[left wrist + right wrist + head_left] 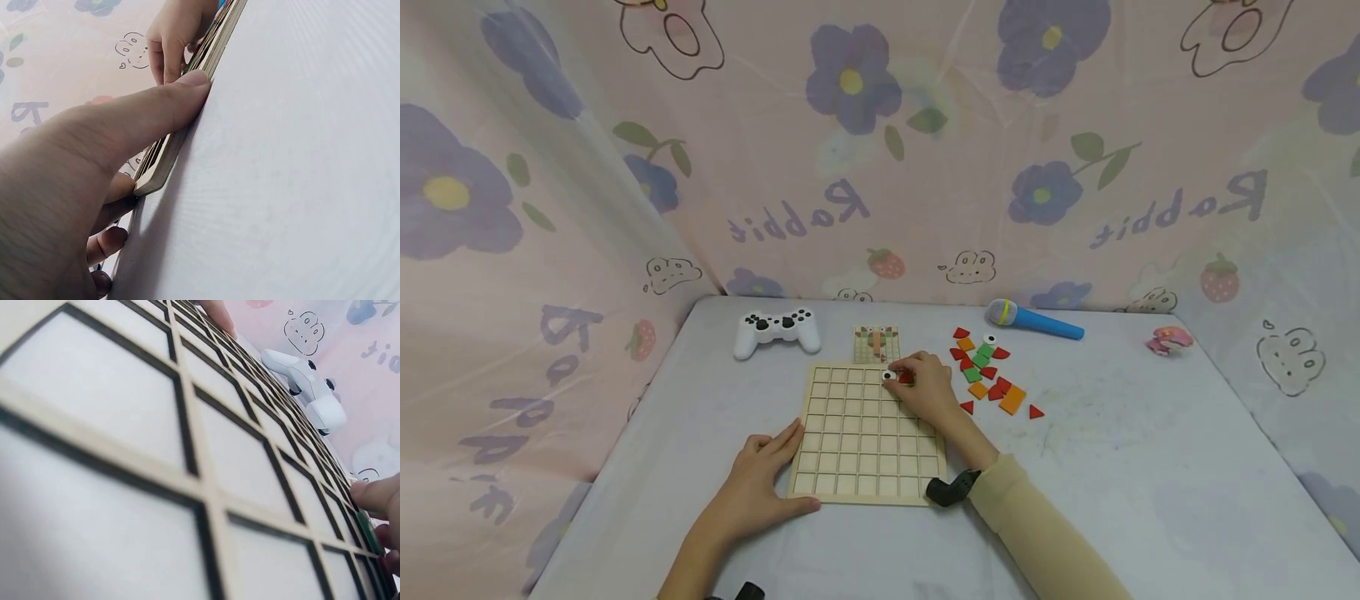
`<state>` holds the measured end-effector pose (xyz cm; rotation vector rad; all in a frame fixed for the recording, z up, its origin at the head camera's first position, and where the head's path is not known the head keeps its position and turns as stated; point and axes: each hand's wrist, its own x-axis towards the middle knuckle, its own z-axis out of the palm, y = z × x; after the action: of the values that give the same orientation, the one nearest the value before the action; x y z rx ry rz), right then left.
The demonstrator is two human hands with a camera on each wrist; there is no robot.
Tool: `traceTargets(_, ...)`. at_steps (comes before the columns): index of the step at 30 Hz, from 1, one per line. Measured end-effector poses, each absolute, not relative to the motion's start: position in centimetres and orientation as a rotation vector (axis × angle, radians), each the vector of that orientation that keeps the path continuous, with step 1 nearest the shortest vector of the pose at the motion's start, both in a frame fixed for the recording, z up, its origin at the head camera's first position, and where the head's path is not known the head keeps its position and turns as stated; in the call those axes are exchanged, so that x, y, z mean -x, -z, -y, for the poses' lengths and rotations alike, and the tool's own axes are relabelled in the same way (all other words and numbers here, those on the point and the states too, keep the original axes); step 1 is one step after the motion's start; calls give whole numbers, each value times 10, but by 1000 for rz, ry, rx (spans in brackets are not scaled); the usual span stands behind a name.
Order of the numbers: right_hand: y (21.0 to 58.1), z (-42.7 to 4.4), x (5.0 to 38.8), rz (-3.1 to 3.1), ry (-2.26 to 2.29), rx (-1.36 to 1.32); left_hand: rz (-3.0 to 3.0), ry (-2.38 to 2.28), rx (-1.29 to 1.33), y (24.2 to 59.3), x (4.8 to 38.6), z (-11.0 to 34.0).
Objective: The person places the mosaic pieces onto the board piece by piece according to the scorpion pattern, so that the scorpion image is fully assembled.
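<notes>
A pale wooden grid board (852,442) lies on the table. My left hand (752,487) steadies its near left corner, thumb against the front edge and extended fingers along the left side; in the left wrist view the thumb (150,112) touches the board's edge. At the board's far side, my right hand (928,392) pinches an eye tile (889,376), white with a black pupil; its green edge (369,532) shows in the right wrist view. Under those fingers a red piece (906,377) shows; whether it is held, I cannot tell.
Loose red, green and orange pieces (982,361) lie right of the board, with another eye tile (990,339). A patterned card (876,343) sits behind it. Farther out are a white game controller (777,330), a blue toy microphone (1036,319) and a pink object (1170,338).
</notes>
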<state>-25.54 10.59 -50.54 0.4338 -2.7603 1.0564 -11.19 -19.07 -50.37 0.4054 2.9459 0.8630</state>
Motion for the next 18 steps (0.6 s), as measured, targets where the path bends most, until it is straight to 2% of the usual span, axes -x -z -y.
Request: traceTargets(18, 504, -105, 258, 2768, -1065, -471, -2938, -858, -392, 502, 112, 190)
